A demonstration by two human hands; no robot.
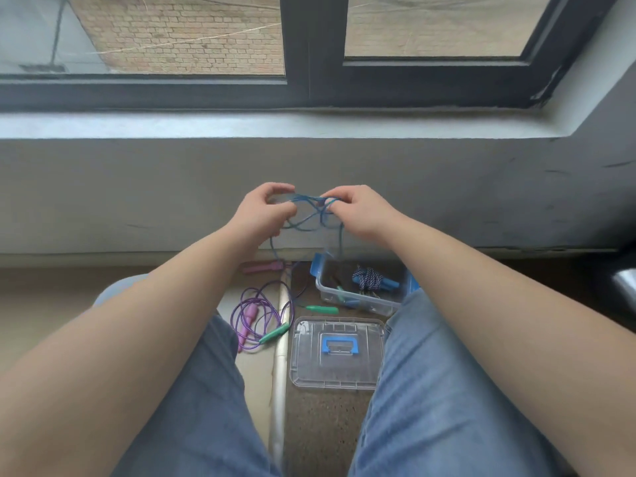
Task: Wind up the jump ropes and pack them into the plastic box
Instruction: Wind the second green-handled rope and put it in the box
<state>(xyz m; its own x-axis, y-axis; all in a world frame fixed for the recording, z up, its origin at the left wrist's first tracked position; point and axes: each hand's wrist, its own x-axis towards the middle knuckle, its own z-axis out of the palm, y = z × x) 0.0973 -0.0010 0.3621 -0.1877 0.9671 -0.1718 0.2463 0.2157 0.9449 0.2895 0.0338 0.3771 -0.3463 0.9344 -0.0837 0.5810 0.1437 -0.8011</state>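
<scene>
My left hand (pixel 263 211) and my right hand (pixel 358 210) are raised in front of the wall, both pinching a thin blue jump rope (pixel 309 220) that loops and crosses between them. Two strands of it hang down toward the floor. Below stands the clear plastic box (pixel 358 302) with blue clasps; inside lies a wound blue-and-white rope (pixel 369 279) with blue handles. A purple rope (pixel 265 309) with pink handles lies loosely on the floor to the left, next to green handles (pixel 273 333).
The box's clear lid (pixel 337 354) with a blue handle lies flat on the floor between my knees. A pale strip (pixel 280 366) runs along the floor. A grey wall and window sill (pixel 309 127) rise just beyond the hands.
</scene>
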